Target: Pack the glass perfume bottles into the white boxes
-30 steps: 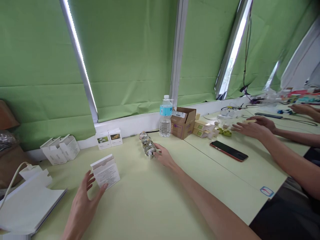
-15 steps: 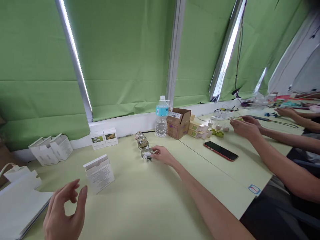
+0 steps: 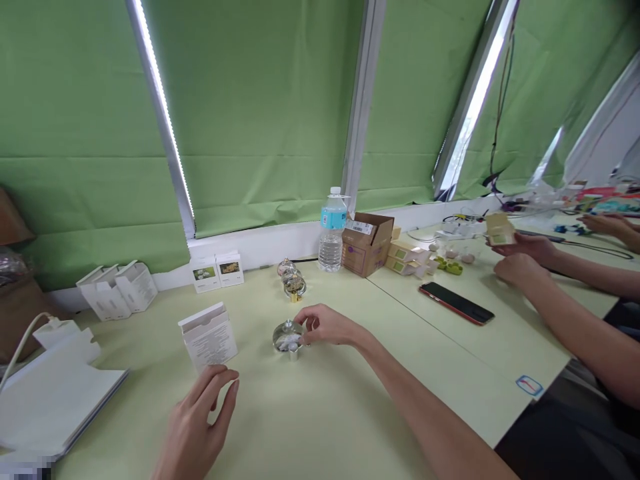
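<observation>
My right hand [image 3: 333, 325] grips the side of a round silvery ornament [image 3: 287, 338] between thumb and fingertips. This glassy piece has a small knob on top, a pale patch inside and a short silver cylinder at its lower front. Just left of it, a white paper box [image 3: 209, 337] stands upright with its top flap raised and small print on its face. My left hand [image 3: 203, 417] hovers in front of that box, empty, thumb and fingers apart. Behind the held piece, several similar round ornaments [image 3: 294, 285] form a row, the nearest with a gold base.
White boxes [image 3: 230, 268] stand along the wall, with open ones [image 3: 120, 291] farther left. A water bottle [image 3: 332, 233] and brown carton [image 3: 367, 243] are at the back. A phone [image 3: 456, 303] lies right, near a co-worker's hands [image 3: 523, 267]. White sheets [image 3: 60, 393] lie left.
My right hand has drawn the silvery ornament out of the row and toward me. My left hand has moved right, toward the white box. The co-worker now holds up a small yellowish box.
</observation>
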Motion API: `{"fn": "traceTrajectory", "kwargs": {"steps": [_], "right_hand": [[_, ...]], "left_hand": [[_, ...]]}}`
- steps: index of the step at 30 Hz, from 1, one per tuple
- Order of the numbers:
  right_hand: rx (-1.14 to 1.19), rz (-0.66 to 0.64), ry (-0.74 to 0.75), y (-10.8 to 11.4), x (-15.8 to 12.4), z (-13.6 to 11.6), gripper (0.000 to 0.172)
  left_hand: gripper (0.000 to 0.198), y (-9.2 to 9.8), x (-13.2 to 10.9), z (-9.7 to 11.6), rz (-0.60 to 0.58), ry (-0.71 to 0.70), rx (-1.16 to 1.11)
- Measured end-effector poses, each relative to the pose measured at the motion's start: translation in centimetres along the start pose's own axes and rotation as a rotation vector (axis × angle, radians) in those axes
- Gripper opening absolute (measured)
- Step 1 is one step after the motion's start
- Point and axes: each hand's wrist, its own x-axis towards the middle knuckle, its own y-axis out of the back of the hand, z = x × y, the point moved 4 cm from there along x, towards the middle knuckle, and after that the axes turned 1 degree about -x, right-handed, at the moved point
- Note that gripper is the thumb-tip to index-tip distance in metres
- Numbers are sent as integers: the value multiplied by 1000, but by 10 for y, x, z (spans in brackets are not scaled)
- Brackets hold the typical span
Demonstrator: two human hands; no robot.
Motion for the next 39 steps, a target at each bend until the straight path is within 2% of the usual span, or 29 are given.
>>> {"fn": "traceTrajectory", "kwargs": {"steps": [5, 9, 12, 16, 20, 23, 27, 30, 35, 39], "right_hand": [[-74, 10, 80, -18, -1, -20, 33], [-117, -28, 135, -21, -5, -30, 36], [-259, 8, 111, -11, -11, -25, 41], [-390, 115, 15, -2, -18, -7, 28], [-439, 151, -3, -12, -15, 3, 15], [-451, 175, 20, -18, -11, -1, 11], [-427, 246, 78, -15, -10, -21, 11], [-384, 289, 131, -17, -13, -41, 13], [-120, 422, 283, -28, -20, -71, 22], [-169, 439, 356, -41, -22, -80, 11]], "left_hand": [[33, -17, -1, -1, -167, 243, -70], [45, -29, -4, -8, -260, 383, -76], [49, -34, -5, -12, -291, 444, -71], [52, -35, 0, -13, -314, 487, -87], [54, -35, 12, -9, -347, 486, -107], [55, -40, 22, -3, -347, 447, -184], [56, -51, 31, 0, -312, 452, -268], [49, -57, 33, 3, -304, 432, -278], [42, -58, 31, 5, -274, 405, -232], [40, -57, 30, 6, -272, 402, -198]]}}
